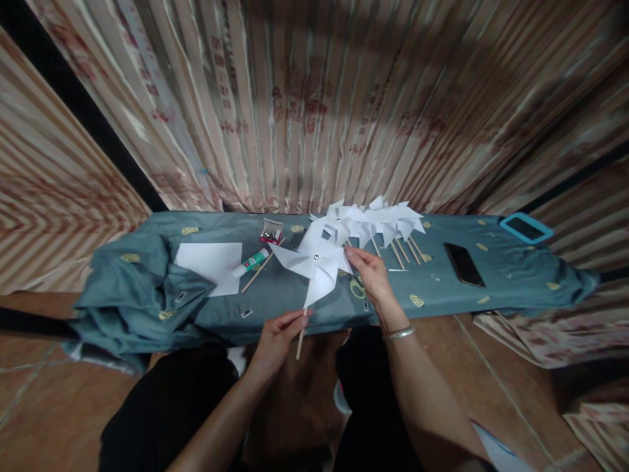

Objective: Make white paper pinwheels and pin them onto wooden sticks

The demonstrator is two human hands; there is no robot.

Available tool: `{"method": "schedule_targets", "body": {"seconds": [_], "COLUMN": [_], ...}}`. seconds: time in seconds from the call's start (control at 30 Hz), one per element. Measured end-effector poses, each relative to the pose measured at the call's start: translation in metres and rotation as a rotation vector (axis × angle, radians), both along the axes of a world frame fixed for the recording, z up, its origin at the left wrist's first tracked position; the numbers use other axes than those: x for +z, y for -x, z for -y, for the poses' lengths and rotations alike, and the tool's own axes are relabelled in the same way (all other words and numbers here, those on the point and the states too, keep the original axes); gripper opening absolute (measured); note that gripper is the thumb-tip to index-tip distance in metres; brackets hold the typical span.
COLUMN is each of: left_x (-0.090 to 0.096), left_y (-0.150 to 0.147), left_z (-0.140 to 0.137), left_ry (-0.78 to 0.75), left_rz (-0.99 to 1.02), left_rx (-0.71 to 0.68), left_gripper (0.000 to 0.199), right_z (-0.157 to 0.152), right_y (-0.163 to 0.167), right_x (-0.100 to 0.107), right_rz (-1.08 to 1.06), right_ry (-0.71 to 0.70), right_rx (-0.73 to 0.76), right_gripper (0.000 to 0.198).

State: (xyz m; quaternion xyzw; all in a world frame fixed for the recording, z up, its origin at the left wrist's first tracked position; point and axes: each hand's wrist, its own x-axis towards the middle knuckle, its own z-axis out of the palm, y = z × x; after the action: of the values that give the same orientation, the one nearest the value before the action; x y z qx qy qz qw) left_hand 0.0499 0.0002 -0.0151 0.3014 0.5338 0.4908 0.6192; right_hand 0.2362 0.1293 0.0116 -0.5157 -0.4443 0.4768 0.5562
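A white paper pinwheel (322, 265) with a silvery pin at its centre is held up in front of the cloth-covered table. Its thin wooden stick is pinched low down by the fingers of my left hand (278, 337). My right hand (369, 267), with a bracelet at the wrist, has thumb and fingers closed on the right-hand blade. Behind it lies a row of finished white pinwheels (383, 219), their sticks pointing toward me. Left of the held one are a small red box of pins (270, 233), a loose wooden stick (255, 276) and a green-and-white glue stick (250, 263).
White paper sheets (209, 262) lie at the left on the blue-green cloth (314, 318). Green-handled scissors (357, 287) are partly hidden by my right hand. Toward the right are a dark phone (464, 265) and a blue-framed device (525, 227). Pleated curtains (314, 118) hang behind.
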Motion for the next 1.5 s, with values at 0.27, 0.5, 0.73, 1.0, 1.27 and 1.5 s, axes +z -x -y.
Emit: {"method": "schedule_targets", "body": {"seconds": [0.27, 0.5, 0.73, 1.0, 1.27, 1.5], "left_x": [0.001, 0.001, 0.005, 0.002, -0.001, -0.001], "left_y": [0.005, 0.008, 0.007, 0.007, 0.005, 0.003], "left_z": [-0.003, -0.004, -0.006, -0.006, -0.007, -0.007], "left_ry": [-0.046, -0.080, -0.097, -0.108, -0.097, -0.116], "left_rz": [-0.055, -0.106, -0.117, -0.107, -0.088, -0.066], "left_rx": [0.030, 0.074, 0.097, 0.115, 0.121, 0.053], "left_gripper": [0.038, 0.038, 0.037, 0.036, 0.035, 0.036], "right_z": [0.010, 0.021, 0.032, 0.042, 0.048, 0.050], "right_y": [0.010, 0.015, 0.022, 0.032, 0.042, 0.050], "right_x": [0.000, 0.000, 0.002, 0.004, 0.004, 0.001], "right_rz": [-0.025, -0.011, 0.034, 0.006, 0.006, 0.053], "right_ry": [0.075, 0.102, 0.084, 0.124, 0.175, 0.160], "right_rx": [0.057, 0.158, 0.285, 0.407, 0.468, 0.531], "right_gripper": [0.035, 0.030, 0.033, 0.037, 0.040, 0.039]}}
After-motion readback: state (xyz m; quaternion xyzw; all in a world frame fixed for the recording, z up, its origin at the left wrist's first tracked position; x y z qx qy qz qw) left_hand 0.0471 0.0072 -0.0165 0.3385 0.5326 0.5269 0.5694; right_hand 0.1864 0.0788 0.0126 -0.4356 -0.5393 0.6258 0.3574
